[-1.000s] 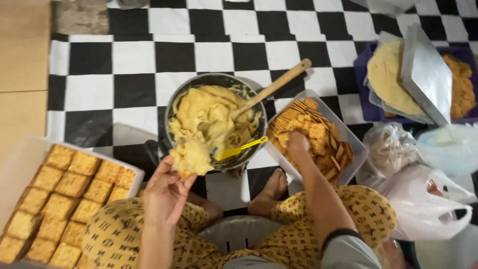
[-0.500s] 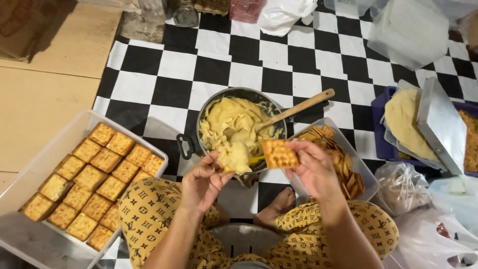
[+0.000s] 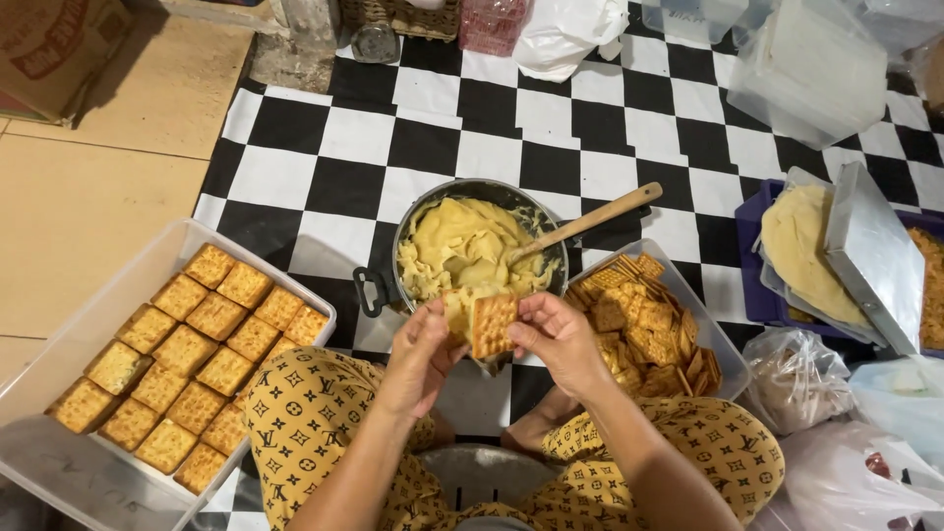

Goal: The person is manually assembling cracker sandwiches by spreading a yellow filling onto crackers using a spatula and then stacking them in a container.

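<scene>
My left hand (image 3: 425, 356) holds a lump of pale yellow dough (image 3: 454, 310) just below the pot's near rim. My right hand (image 3: 556, 336) presses a square golden cracker (image 3: 492, 324) against that dough, so both hands meet on the piece. Behind them stands a dark metal pot (image 3: 385, 288) filled with the same dough, with a wooden spoon (image 3: 592, 220) leaning out to the right. A clear tub of loose crackers (image 3: 657, 317) sits right of my right hand. A clear tray (image 3: 59, 344) at the left holds rows of filled cracker squares (image 3: 187, 359).
I sit on a black-and-white checkered mat (image 3: 324, 167), my knees in yellow patterned cloth (image 3: 305, 413). At the right are a purple tray with a flat dough sheet (image 3: 795, 236), a metal lid (image 3: 870, 261), plastic bags (image 3: 885, 413) and a clear box (image 3: 811, 64). A cardboard box (image 3: 49, 49) is far left.
My right hand has brought the cracker from above the tub over to the dough in my left hand, and the two pieces now touch. The view has shifted slightly.
</scene>
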